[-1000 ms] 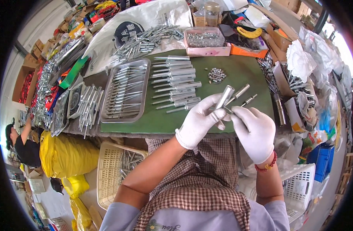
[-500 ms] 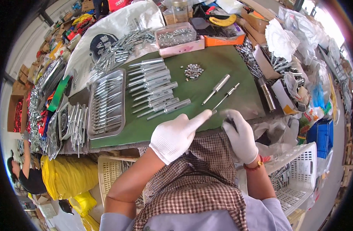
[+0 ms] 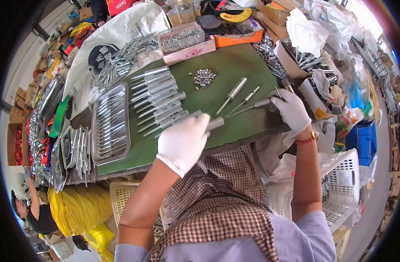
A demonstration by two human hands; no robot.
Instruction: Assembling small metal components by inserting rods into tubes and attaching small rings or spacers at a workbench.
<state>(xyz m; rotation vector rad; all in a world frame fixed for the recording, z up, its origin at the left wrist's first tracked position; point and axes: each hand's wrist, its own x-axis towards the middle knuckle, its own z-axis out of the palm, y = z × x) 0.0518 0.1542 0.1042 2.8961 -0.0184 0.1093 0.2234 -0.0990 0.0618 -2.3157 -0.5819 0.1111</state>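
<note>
My left hand [image 3: 182, 142], in a white knit glove, is closed around a short silver metal tube [image 3: 215, 124] at the green mat's front. My gloved right hand [image 3: 291, 110] pinches a thin metal rod with a thicker sleeve [image 3: 262, 103], blurred, its tip pointing left. A dark thin piece also sticks up by its fingers; I cannot make out its kind. Just beyond lie a thick-handled metal rod [image 3: 231, 96] and a thinner rod [image 3: 248, 98]. Left of them, beside my left hand, is a row of silver rods with thick sleeves [image 3: 163, 94].
A small pile of metal fittings [image 3: 204, 77] lies on the green mat [image 3: 235, 65]. At left stands a metal tray [image 3: 128, 126] of thin rods. Plastic bins of parts [image 3: 180, 40] and an orange box [image 3: 239, 39] line the back. White baskets [image 3: 346, 187] stand below the table edge.
My right hand has moved right and forward, and a thin rod now shows in it. My left hand has drawn back left, its pointing finger now curled around a tube. The view has shifted slightly.
</note>
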